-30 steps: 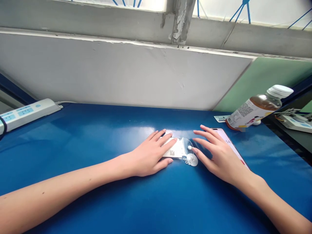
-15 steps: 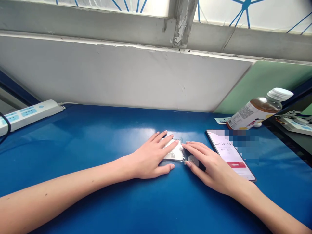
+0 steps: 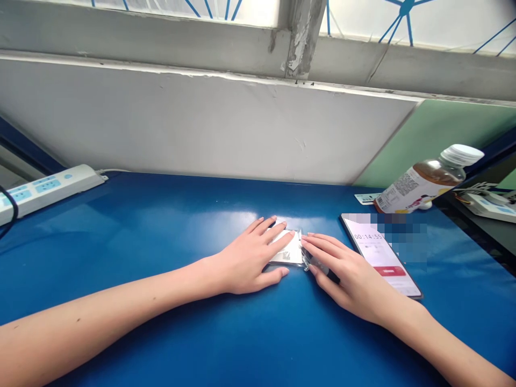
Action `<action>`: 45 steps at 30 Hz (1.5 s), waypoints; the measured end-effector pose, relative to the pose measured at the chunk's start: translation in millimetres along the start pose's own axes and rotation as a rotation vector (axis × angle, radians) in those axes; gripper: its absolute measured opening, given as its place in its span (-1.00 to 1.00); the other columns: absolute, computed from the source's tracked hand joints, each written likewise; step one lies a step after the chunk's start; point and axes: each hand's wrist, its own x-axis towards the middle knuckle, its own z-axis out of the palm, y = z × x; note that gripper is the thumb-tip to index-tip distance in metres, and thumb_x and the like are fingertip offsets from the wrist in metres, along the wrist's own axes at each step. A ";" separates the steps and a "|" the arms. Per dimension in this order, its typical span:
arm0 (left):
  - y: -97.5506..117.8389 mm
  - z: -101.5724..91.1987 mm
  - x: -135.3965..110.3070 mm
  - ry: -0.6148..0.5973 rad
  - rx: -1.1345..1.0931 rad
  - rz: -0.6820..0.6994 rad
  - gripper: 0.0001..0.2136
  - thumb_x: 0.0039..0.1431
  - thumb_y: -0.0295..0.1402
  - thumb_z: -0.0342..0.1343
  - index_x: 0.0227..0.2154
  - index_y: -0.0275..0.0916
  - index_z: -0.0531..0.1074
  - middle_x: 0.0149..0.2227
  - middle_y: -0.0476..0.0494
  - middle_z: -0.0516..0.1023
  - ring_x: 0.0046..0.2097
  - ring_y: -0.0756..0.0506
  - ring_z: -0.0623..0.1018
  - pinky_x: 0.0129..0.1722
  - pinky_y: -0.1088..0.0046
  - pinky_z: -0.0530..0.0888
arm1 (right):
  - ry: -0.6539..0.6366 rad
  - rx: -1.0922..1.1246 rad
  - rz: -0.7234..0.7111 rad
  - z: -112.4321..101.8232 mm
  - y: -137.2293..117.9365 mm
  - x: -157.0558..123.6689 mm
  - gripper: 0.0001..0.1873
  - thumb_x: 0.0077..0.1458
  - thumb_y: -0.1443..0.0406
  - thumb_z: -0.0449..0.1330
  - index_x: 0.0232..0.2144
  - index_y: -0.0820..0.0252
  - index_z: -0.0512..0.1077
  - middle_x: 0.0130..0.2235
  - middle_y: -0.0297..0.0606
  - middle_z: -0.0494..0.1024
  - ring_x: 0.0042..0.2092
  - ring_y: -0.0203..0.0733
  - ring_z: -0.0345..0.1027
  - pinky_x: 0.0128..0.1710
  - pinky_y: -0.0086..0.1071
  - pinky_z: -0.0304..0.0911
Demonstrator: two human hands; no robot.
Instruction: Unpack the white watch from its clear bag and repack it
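Observation:
My left hand lies flat with spread fingers over a small white packet in clear plastic, its printed face partly covered. At the packet's right end, my right hand curves its fingers and thumb around a dark object with a greyish round patch. Much of this object is hidden under the palm, so its kind does not show. The right fingertips touch the crumpled plastic edge. Both hands rest low on the blue table.
A phone showing a running timer lies right of my right hand. Behind it a bottle of brown drink leans beside a small card. A white power strip is at far left, another white strip at far right.
The right fingers have shifted slightly over the plastic edge, and less of the greyish round patch shows. My left hand stays in place. The phone's timer has advanced.

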 end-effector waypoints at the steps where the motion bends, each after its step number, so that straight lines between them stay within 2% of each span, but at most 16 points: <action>1: -0.1 0.2 0.1 0.002 -0.001 0.000 -0.36 0.31 -0.09 0.04 0.35 -0.23 0.07 0.37 -0.39 0.12 0.39 -0.42 0.08 0.29 -0.11 0.12 | 0.005 0.007 0.000 0.4 0.1 -0.2 -0.51 0.28 0.36 0.07 0.24 0.19 0.28 0.22 -0.04 0.42 0.26 0.07 0.26 0.15 -0.01 0.38; 7: 0.0 1.1 0.2 0.007 0.010 0.004 -0.36 0.31 -0.08 0.04 0.35 -0.23 0.07 0.37 -0.38 0.12 0.39 -0.42 0.08 0.30 -0.09 0.12 | -0.003 0.018 -0.007 1.5 -1.3 -1.1 -0.48 0.27 0.36 0.07 0.27 0.17 0.25 0.24 -0.06 0.41 0.29 0.09 0.21 0.16 0.01 0.37; 13: 2.4 -0.7 0.1 -0.022 0.046 -0.008 -0.36 0.31 -0.08 0.02 0.35 -0.27 0.06 0.38 -0.40 0.11 0.39 -0.42 0.07 0.31 -0.07 0.11 | -0.058 -0.028 0.005 4.5 -2.8 -2.1 -0.41 0.31 0.32 0.05 0.34 0.26 0.10 0.33 -0.04 0.27 0.37 0.09 0.06 0.23 0.01 0.29; 19: 2.7 -1.4 1.2 -0.023 0.030 -0.004 -0.35 0.30 -0.08 0.03 0.35 -0.28 0.06 0.37 -0.41 0.13 0.39 -0.43 0.09 0.30 -0.08 0.12 | -0.045 -0.061 -0.008 3.8 -5.2 -0.4 -0.39 0.31 0.31 0.06 0.36 0.23 0.08 0.33 -0.04 0.27 0.36 0.10 0.06 0.24 0.02 0.28; 24: 3.1 0.1 1.0 -0.018 0.021 -0.006 -0.33 0.28 -0.07 0.05 0.34 -0.33 0.08 0.36 -0.46 0.13 0.38 -0.46 0.09 0.29 -0.10 0.12 | -0.065 -0.141 -0.020 1.8 -14.0 3.6 -0.40 0.31 0.23 0.06 0.31 0.40 0.15 0.29 0.09 0.31 0.32 0.13 0.15 0.22 0.00 0.30; 27: 3.7 1.5 1.0 -0.009 0.024 -0.007 -0.33 0.28 -0.07 0.05 0.34 -0.31 0.08 0.37 -0.44 0.12 0.38 -0.46 0.08 0.30 -0.10 0.10 | -0.095 -0.232 -0.035 -0.3 -21.1 6.9 -0.33 0.31 0.11 0.05 0.27 0.53 0.19 0.27 0.21 0.31 0.31 0.21 0.17 0.23 0.03 0.28; 32: 6.1 1.2 1.8 -0.005 0.016 -0.033 -0.34 0.27 -0.08 0.05 0.33 -0.29 0.08 0.36 -0.43 0.13 0.38 -0.45 0.09 0.30 -0.10 0.11 | -0.120 -0.279 -0.074 -3.2 -24.8 9.8 -0.22 0.27 0.00 0.07 0.25 0.61 0.21 0.27 0.27 0.30 0.30 0.26 0.17 0.20 0.02 0.31; 35: 7.3 0.5 2.3 -0.022 0.029 -0.028 -0.33 0.28 -0.08 0.04 0.34 -0.33 0.06 0.36 -0.46 0.12 0.37 -0.48 0.09 0.29 -0.12 0.10 | -0.118 -0.296 -0.090 -3.5 -23.1 10.6 -0.22 0.27 0.03 0.08 0.25 0.63 0.20 0.28 0.28 0.29 0.31 0.25 0.15 0.21 0.01 0.29; 40: 7.0 1.5 2.7 -0.008 0.022 0.002 -0.31 0.26 -0.08 0.04 0.34 -0.35 0.03 0.37 -0.49 0.07 0.38 -0.50 0.07 0.28 -0.17 0.10 | -0.097 -0.371 -0.139 -4.4 -25.8 13.9 -0.33 0.25 0.17 0.08 0.20 0.68 0.27 0.35 0.31 0.11 0.41 0.26 -0.15 0.29 0.03 0.16; 43: 6.9 2.8 3.1 0.007 0.015 0.016 -0.31 0.26 -0.08 0.04 0.33 -0.34 0.02 0.35 -0.48 0.12 0.37 -0.49 0.09 0.28 -0.19 0.11 | -0.099 -0.368 -0.161 -6.6 -30.1 18.6 -0.37 0.24 0.21 0.07 0.19 0.68 0.30 0.35 0.31 0.09 0.39 0.27 -0.10 0.29 0.02 0.15; 45: 7.3 3.2 3.3 0.012 0.013 0.017 -0.32 0.26 -0.09 0.05 0.32 -0.34 0.04 0.34 -0.47 0.15 0.36 -0.49 0.11 0.27 -0.19 0.11 | -0.088 -0.360 -0.186 -7.6 -31.6 23.6 -0.39 0.22 0.23 0.08 0.15 0.69 0.35 0.31 0.34 0.18 0.37 0.29 -0.02 0.29 0.03 0.15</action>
